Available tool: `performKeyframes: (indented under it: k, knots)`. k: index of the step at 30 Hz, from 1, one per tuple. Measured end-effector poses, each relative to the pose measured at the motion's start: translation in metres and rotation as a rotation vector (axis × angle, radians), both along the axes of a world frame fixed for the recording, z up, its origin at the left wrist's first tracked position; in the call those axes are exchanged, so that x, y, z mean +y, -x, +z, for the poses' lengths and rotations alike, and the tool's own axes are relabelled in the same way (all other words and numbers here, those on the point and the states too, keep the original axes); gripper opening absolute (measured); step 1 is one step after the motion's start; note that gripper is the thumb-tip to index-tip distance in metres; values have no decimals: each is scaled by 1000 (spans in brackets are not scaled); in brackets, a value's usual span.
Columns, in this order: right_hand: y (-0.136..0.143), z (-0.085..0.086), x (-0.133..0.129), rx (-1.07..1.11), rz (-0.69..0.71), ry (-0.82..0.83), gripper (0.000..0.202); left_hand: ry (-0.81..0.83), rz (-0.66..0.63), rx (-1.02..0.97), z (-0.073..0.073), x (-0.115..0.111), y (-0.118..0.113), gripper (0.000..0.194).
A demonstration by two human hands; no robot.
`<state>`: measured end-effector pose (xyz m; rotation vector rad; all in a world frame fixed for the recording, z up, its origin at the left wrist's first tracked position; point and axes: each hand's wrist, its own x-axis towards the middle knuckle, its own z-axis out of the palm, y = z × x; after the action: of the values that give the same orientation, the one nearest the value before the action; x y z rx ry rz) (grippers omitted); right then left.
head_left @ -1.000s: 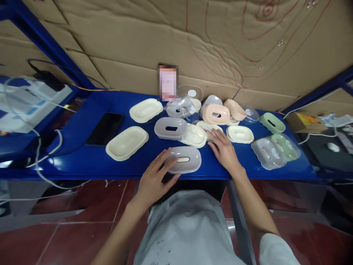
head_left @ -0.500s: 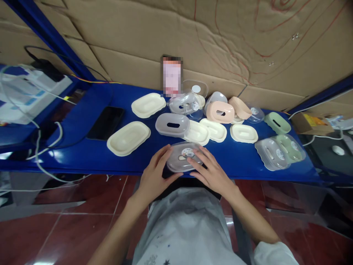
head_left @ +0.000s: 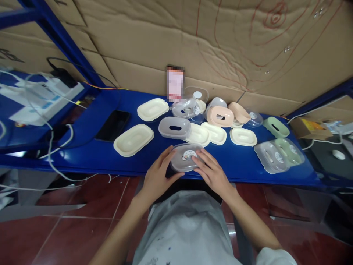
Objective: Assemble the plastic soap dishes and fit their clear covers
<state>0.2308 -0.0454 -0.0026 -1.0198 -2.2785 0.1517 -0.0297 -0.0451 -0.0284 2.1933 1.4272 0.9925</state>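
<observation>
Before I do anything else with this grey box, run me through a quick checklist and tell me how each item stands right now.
1. Left hand at the left end of the clear cover: ok.
2. Right hand at the cover's right end: ok.
3. Cover over the grey box, sticker on top: ok.
4. Cover seated all the way round: cannot tell; fingers hide parts of its edge.
5. Slotted grey piece behind the box kept apart from the cream tray to its right: not ok; they overlap in view.
6. Dark phone away from both hands: ok.
</observation>
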Motion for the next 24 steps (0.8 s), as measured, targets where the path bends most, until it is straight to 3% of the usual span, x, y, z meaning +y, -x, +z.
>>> performKeyframes:
  k: [16,24]
  knots:
    - [-1,-12,-9,4,-96,12,77,-11,21,134,4,8,-13,85]
    - [1,-8,-5,-50,-31,-36,74,0,19,48,4,8,-11,80]
